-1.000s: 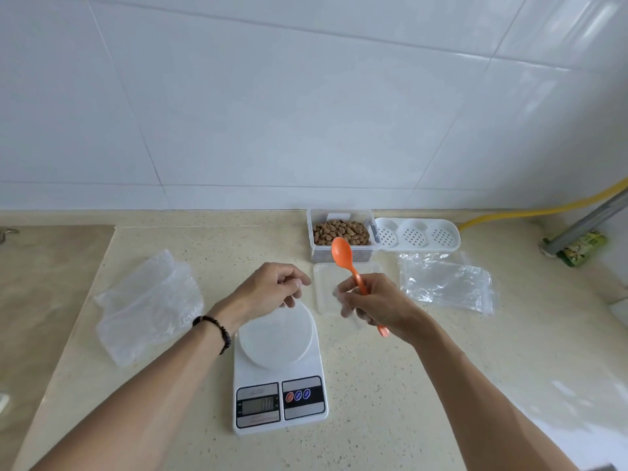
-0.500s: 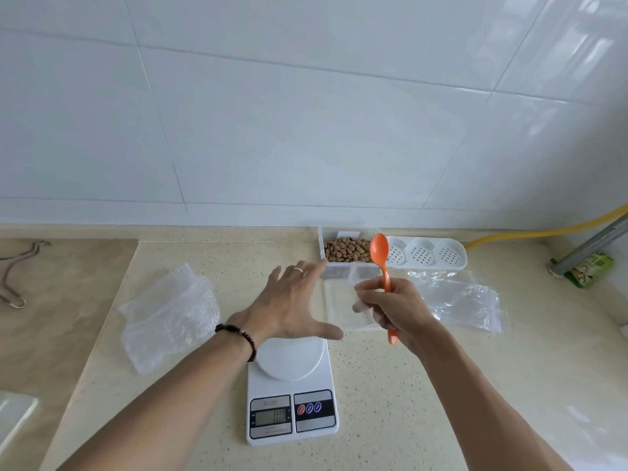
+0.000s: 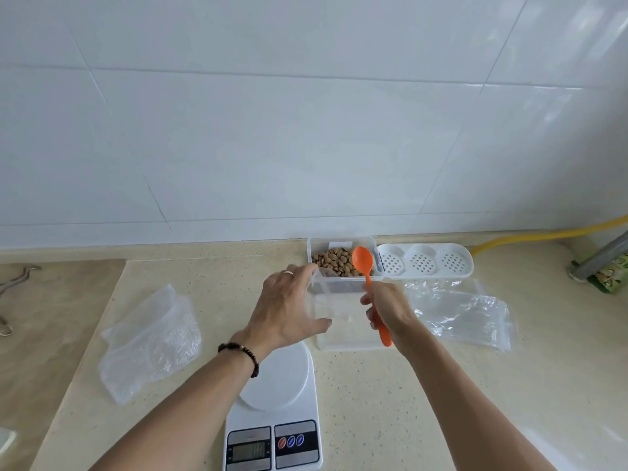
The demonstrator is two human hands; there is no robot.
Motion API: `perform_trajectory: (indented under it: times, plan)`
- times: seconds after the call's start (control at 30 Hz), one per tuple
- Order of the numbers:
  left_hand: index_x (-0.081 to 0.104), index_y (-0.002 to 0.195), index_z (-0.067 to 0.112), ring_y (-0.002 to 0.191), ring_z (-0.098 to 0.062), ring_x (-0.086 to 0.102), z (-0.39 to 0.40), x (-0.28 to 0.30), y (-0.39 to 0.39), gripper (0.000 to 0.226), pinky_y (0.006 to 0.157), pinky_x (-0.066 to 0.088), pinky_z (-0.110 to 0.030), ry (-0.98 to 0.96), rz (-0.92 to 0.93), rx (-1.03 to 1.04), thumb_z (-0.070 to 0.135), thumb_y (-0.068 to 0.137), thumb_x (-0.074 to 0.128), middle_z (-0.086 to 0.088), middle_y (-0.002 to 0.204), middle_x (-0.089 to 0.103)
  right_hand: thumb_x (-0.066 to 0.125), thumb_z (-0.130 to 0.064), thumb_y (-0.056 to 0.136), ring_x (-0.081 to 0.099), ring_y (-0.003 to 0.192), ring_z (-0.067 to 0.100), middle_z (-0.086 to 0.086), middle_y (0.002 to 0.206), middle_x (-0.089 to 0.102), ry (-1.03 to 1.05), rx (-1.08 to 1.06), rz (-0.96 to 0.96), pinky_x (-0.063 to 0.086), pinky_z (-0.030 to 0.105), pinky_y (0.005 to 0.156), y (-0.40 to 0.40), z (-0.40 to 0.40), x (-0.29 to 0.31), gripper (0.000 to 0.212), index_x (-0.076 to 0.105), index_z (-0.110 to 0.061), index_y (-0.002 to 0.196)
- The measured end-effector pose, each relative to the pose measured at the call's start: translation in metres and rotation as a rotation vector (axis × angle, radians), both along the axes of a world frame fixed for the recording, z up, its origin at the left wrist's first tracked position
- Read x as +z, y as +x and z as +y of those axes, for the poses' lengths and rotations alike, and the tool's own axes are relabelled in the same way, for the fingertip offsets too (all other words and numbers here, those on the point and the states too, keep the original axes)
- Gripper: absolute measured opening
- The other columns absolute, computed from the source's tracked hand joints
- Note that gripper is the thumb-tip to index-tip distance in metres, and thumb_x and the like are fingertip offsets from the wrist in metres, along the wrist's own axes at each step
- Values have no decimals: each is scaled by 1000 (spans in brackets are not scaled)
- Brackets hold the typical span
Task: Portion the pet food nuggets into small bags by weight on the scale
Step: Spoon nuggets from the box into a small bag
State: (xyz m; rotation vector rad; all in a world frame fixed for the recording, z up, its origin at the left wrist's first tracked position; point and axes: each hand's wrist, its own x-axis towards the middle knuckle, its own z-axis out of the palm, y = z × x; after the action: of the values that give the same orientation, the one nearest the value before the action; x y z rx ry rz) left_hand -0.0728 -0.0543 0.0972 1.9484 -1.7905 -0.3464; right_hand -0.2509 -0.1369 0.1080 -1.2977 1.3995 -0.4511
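Hands raised over the counter, spoon upright beside the food tub.

The left hand reaches forward with fingers spread, thumb and fingertips on a clear small bag. The right hand grips an orange spoon, bowl up. Behind, a clear tub holds brown nuggets. The scale sits near, platform bare.

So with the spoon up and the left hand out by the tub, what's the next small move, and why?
Probably dip the orange spoon into the nuggets: the right hand holds its bowl just above them, and the left hand is spread at a clear bag beside the tub.
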Motion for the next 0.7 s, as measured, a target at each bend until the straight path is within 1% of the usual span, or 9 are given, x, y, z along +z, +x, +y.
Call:
perform_trajectory:
  times: [0.13, 0.2, 0.23, 0.27, 0.33, 0.37, 0.47, 0.53, 0.7]
  plan:
    - [36, 116, 24, 86, -16, 37, -14, -10, 5, 72, 101, 35, -39, 61, -91, 69, 54, 62, 74, 8, 92, 37, 36, 7, 85, 58, 66, 25, 11, 74, 50, -159, 170, 258, 59, 42, 71, -4, -40, -10, 19, 50, -4, 78]
    - [35, 117, 25, 86, -15, 38, -18, -15, 9, 74, 101, 36, -39, 85, -120, 103, 56, 62, 73, 8, 94, 39, 42, 10, 80, 64, 69, 34, 13, 73, 54, -254, 179, 314, 55, 37, 64, -4, -56, -14, 19, 49, -6, 73]
    - [34, 117, 25, 87, -15, 39, -21, -17, 12, 74, 101, 36, -39, 93, -125, 115, 56, 62, 72, 7, 94, 40, 45, 10, 80, 66, 69, 35, 13, 74, 59, -292, 165, 327, 54, 36, 61, -4, -62, -15, 20, 55, -7, 77]
    - [34, 116, 25, 87, -15, 40, -23, -19, 15, 74, 101, 36, -40, 99, -126, 124, 56, 61, 72, 7, 94, 41, 49, 8, 82, 69, 68, 32, 13, 77, 65, -318, 136, 317, 55, 35, 58, -3, -67, -16, 26, 65, -8, 92]
    - [34, 118, 25, 87, -15, 40, -29, -23, 22, 75, 101, 37, -39, 106, -129, 132, 55, 61, 72, 6, 95, 43, 56, 2, 86, 71, 62, 22, 7, 77, 71, -352, 40, 253, 56, 28, 55, -2, -74, -16, 43, 60, -13, 127]
    - [34, 121, 24, 87, -14, 40, -32, -24, 24, 77, 101, 37, -39, 113, -132, 132, 55, 61, 72, 6, 96, 44, 59, -2, 87, 71, 61, 19, 3, 76, 71, -390, -18, 237, 54, 25, 55, -2, -76, -15, 44, 58, -14, 129]
    - [36, 124, 22, 88, -16, 41, -43, -27, 29, 79, 101, 37, -39, 111, -152, 126, 54, 61, 71, 6, 97, 44, 67, -11, 85, 67, 73, 17, -2, 76, 69, -476, -234, 191, 49, 24, 60, -2, -82, -12, 27, 62, -11, 112]
    - [37, 124, 22, 92, -19, 46, -51, -30, 32, 78, 102, 36, -39, 107, -163, 120, 55, 62, 71, 5, 98, 44, 64, -12, 89, 64, 77, 17, -4, 75, 65, -521, -299, 182, 46, 23, 61, -1, -87, -11, 17, 59, -12, 105]
    - [37, 129, 26, 103, -21, 52, -70, -43, 39, 83, 108, 30, -42, 72, -207, 110, 62, 61, 68, 2, 106, 52, 49, -7, 96, 68, 69, 28, 7, 78, 66, -593, -140, 312, 57, 46, 65, 5, -92, -27, 12, 57, -9, 104]
